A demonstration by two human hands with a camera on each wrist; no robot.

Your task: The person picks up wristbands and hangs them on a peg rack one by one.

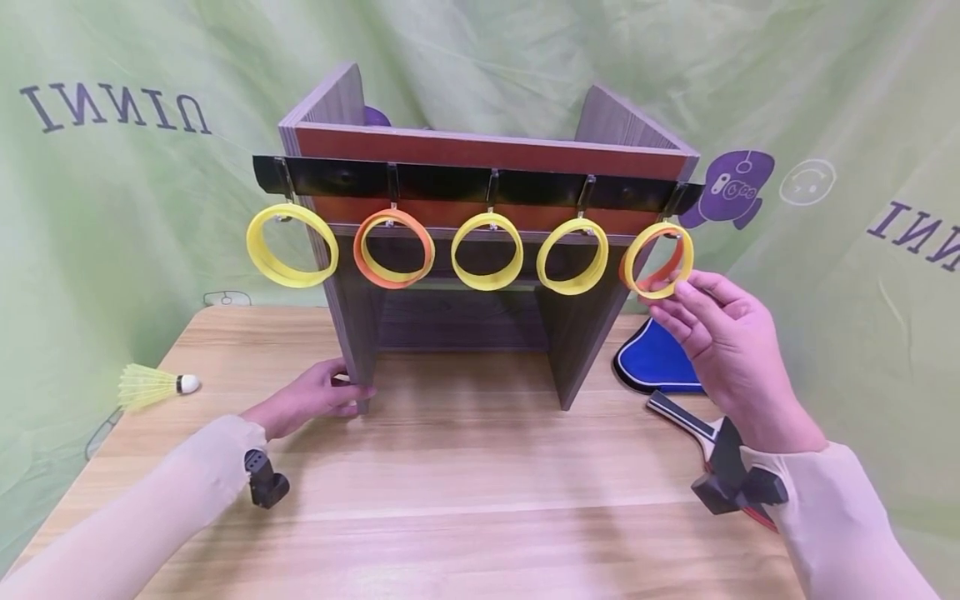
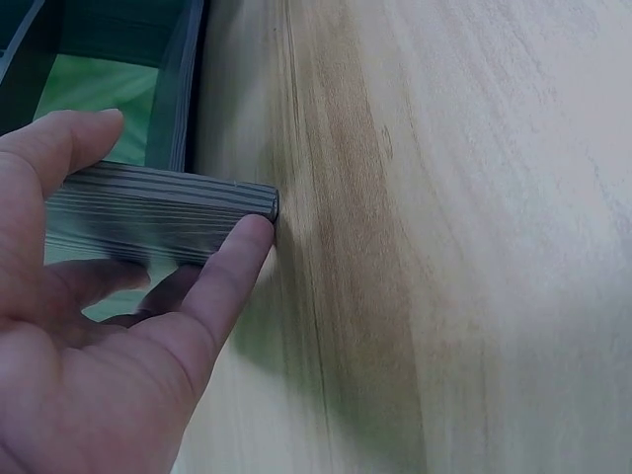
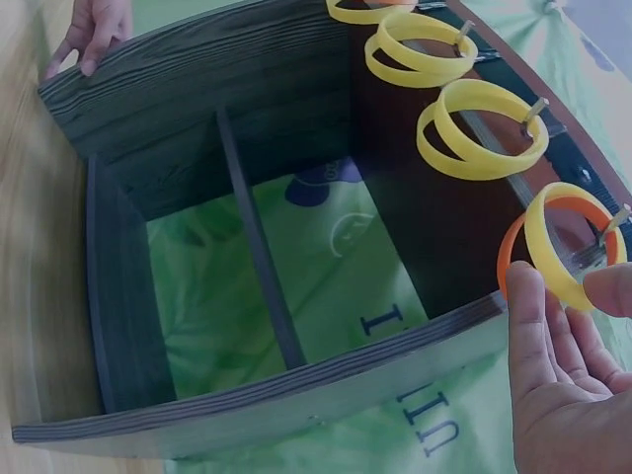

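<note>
A grey wooden shelf frame (image 1: pixel 349 312) stands on the table, with a black strip (image 1: pixel 442 183) across its reddish front board (image 1: pixel 487 143). Rings hang in pairs from hooks along this strip. At its lower front corner, my left hand (image 1: pixel 313 395) grips the left side panel (image 2: pixel 163 202), thumb on one face and fingers on the other. My right hand (image 1: pixel 731 350) pinches the rightmost pair, a yellow ring (image 3: pixel 541 242) in front of an orange ring (image 3: pixel 508 252). Both rings are around the end hook (image 3: pixel 618 219).
A yellow shuttlecock (image 1: pixel 153 386) lies at the table's left. To the right are a blue paddle case (image 1: pixel 660 358) and a table tennis paddle (image 1: pixel 686 421), partly hidden by my right forearm. Green printed cloth (image 1: pixel 480 50) hangs around the table.
</note>
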